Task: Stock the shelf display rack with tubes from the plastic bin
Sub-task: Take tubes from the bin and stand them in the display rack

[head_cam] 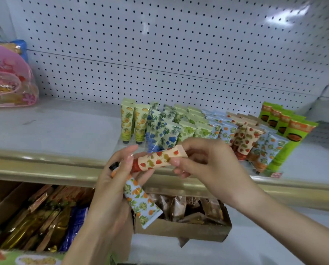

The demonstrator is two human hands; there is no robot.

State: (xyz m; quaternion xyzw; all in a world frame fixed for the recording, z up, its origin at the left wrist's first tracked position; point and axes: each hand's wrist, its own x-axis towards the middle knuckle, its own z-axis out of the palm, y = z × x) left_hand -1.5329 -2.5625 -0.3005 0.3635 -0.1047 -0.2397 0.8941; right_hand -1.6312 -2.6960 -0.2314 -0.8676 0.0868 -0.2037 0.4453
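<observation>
Strawberry tube [158, 159] lies crosswise btwn hands: L hand [110, 188] holds cap end plus orange-print tube [140, 201]; R hand [204, 165] pinches crimp end, nearer display rack [263, 169].

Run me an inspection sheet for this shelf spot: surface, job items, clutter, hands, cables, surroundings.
Surface: grey shelf with a gold front edge.
Job's things: display rack holds upright printed tubes in rows; strawberry tube and orange-print tube are in hand; plastic bin not seen.
Clutter: pink pouch at the shelf's left end.
Grips: left hand holds the orange-print tube, thumb on the strawberry tube's cap end; right hand pinches its crimped end.
Cables: nothing seen.
Surroundings: pegboard behind; cardboard boxes of wrapped snacks below.
</observation>
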